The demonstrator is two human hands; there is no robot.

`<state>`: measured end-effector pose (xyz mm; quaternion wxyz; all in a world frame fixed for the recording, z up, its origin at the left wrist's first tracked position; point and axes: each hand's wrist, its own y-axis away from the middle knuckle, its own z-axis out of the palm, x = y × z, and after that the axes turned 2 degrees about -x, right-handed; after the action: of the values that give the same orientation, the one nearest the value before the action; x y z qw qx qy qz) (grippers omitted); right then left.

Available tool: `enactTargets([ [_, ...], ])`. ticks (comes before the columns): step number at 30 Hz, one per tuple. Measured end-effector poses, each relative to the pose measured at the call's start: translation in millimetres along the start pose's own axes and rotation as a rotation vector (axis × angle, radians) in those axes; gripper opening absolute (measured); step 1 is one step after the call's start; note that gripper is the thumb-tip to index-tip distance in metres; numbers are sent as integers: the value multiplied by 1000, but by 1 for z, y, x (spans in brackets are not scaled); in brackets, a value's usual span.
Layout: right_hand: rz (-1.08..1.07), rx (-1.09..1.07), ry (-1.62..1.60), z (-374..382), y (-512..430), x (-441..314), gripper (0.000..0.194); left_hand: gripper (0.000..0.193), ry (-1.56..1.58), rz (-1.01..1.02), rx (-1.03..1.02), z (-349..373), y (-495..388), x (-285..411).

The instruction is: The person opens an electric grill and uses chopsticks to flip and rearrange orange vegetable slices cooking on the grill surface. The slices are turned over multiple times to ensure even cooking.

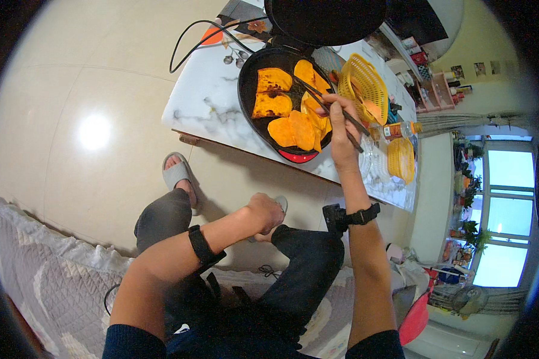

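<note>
My right hand (341, 128) grips a pair of dark chopsticks (313, 93), whose tips point at the orange slices in a round black electric griddle (246, 92). Two browned orange slices (274, 80) lie on the pan's left side. Paler orange slices (302, 130) overlap along its right and near side. The griddle's black lid (325, 20) stands raised at the far side. My left hand (267, 213) hangs above the floor between my knees, away from the table; its fingers are curled and partly hidden, and I see nothing in it.
On the marble-patterned table (197, 96), right of the griddle, stand a yellow plastic basket (364, 67) with orange pieces, a bottle (397, 130), a glass bowl (366, 157) and a smaller yellow basket (400, 160). A black cable (175, 49) loops past the table's left edge.
</note>
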<state>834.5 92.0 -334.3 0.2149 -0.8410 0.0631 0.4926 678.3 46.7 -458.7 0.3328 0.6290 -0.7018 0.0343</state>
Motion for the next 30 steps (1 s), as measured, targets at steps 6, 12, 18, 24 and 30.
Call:
enactTargets([
  [6, -7, -66, 199, 5, 10, 5, 23, 22, -13, -28, -12, 2, -1, 1],
  [12, -4, 252, 69, -2, 6, 12, 26, 22, -15, -39, 12, -2, 3, 2],
  [18, 27, 314, 269, -19, -28, 43, 27, 25, 3, -57, 5, -6, 5, 2],
  [24, 23, 206, 165, -17, -45, 55, 27, 20, 3, -33, 9, -5, 5, 0],
  [30, -27, 180, 2, -17, -55, 48, 28, 19, -27, -15, 11, -5, 8, 0],
])
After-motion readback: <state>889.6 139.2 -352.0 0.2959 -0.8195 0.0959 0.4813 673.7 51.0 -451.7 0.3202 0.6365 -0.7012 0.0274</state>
